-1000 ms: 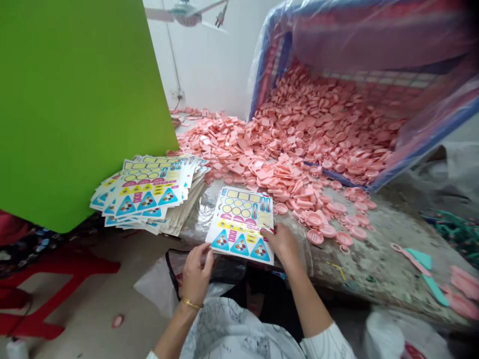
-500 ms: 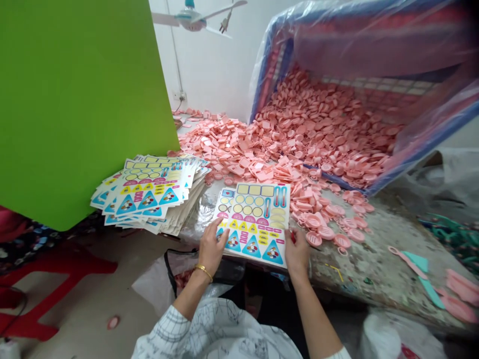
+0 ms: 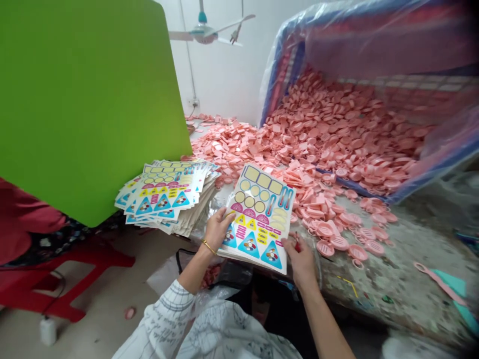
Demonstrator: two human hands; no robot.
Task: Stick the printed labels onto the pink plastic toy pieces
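Note:
A stack of printed sticker sheets [image 3: 258, 212] lies at the table's near edge, turned slightly clockwise. My left hand [image 3: 218, 233] grips its left edge, thumb on top and the other fingers partly hidden beneath. At the lower right edge, my right hand [image 3: 300, 258] pinches the sheets between thumb and curled fingers. A small red thing [image 3: 297, 245] shows at the right fingers, too small to name. Left of these sheets sits a bigger, uneven pile of similar sticker sheets [image 3: 164, 194].
Pink plastic pieces [image 3: 239, 144] cover the table's back and spill from a tipped, plastic-lined crate [image 3: 269, 85]. A green panel [image 3: 93, 99] stands at the left, above a red stool [image 3: 71, 279]. Pink and turquoise pieces [image 3: 449, 284] lie on the worn tabletop [image 3: 396, 259].
The held sheets have turned clockwise, and the sheet that stuck out at their left no longer shows separately. My view has swung a little to the left.

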